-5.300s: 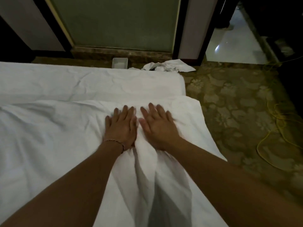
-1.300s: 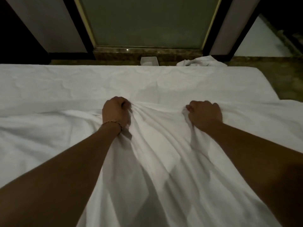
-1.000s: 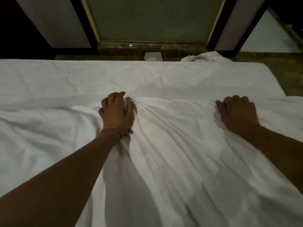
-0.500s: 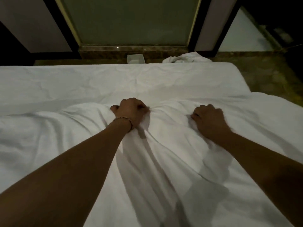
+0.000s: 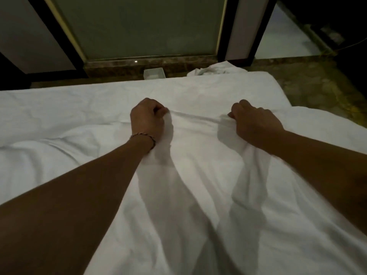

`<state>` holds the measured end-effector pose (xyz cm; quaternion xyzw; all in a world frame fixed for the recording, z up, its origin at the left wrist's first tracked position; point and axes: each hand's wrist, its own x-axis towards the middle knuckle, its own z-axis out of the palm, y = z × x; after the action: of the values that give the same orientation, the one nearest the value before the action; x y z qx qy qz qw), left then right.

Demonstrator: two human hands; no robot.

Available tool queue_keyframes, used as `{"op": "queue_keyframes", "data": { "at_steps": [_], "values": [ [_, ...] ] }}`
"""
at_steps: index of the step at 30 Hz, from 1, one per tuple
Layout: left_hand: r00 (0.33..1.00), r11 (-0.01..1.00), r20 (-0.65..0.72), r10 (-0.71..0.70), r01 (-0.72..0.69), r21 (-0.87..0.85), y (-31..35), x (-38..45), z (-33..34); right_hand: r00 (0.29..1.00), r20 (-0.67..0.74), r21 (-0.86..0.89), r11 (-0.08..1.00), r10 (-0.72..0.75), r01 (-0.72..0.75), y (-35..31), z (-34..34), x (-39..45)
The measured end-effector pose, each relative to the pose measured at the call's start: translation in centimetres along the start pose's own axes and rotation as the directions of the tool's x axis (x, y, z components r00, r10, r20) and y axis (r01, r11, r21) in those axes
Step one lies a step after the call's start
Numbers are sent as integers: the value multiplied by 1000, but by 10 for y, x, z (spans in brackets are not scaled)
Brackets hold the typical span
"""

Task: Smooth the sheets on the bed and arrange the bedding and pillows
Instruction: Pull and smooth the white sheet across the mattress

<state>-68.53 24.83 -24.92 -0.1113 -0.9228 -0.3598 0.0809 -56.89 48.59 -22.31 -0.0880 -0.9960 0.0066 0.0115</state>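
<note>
A person leans over a bed, both bare forearms reaching forward; the left hand [image 5: 148, 118], with a thin beaded bracelet [image 5: 143, 135] at the wrist, is curled into a fist around the far edge of a loose, rumpled white top sheet [image 5: 198, 175]; the right hand [image 5: 256, 123] grips the same edge a little way to the right, fingers curled and bunching the cloth; the hem is drawn into a raised ridge between the two fists. This top sheet lies over the near half of the bed; beyond it, the flat white fitted sheet on the mattress [image 5: 178, 90] shows bare up to the far edge.

The step in hand seems to be pulling the top sheet into place across the bed; the next move probably calls for an even pull with both hands, then flattening the long folds that run back toward the person.

Counted: two hands; one loose sheet; one mattress sheet; no pillows in view. On the floor beyond lie one crumpled white cloth [image 5: 215, 69] and one small pale box [image 5: 154, 73].
</note>
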Motion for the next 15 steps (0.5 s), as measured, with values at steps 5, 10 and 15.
{"op": "queue_keyframes", "data": {
  "at_steps": [5, 10, 15],
  "values": [
    [985, 973, 130, -111, 82, 215, -8, -24, 20, 975, 148, -12, 987, 163, -163, 27, 44, -1],
    [960, 968, 278, -15, -57, 246, -8, -41, 13, 995, 64, -50, 996, 77, -74, 47, 50, -30],
    [880, 924, 471, -51, -137, 357, -1, -59, 17, 979, 176, -62, 994, 99, -89, 34, 63, -36]
  ]
}}
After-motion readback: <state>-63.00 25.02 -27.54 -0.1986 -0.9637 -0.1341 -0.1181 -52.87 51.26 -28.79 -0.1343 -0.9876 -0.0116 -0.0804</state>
